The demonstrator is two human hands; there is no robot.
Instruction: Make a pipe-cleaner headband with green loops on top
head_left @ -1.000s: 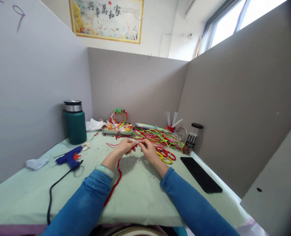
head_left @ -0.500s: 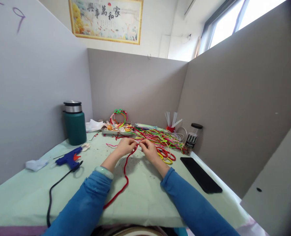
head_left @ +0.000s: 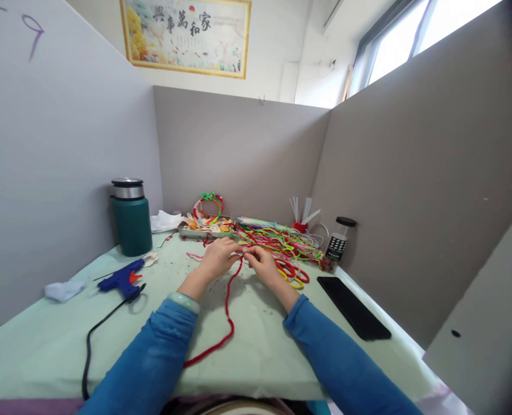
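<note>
A long red fuzzy cord [head_left: 229, 314] runs from between my fingertips down across the green-covered table [head_left: 264, 351] toward my left sleeve. My left hand [head_left: 219, 257] is closed at the cord's upper end, fingers pinched together. Right beside it, my right hand [head_left: 260, 263] pinches the same end, with a thin pale strand showing between the two hands. The exact join at the fingertips is too small to make out. Red and yellow loops [head_left: 291, 271] lie just to the right of my right hand.
Behind my hands are a metal tray [head_left: 204, 233] of small pieces and a heap of coloured cords [head_left: 282, 241]. On the left stand a green bottle [head_left: 132, 225] and a blue glue gun [head_left: 121, 279] with its cable; on the right, a jar [head_left: 338, 245] and black phone [head_left: 353, 308].
My left hand has shifted slightly, its fingers turned more over the cord's end. The hanging part of the red cord has swung a little to the right.
</note>
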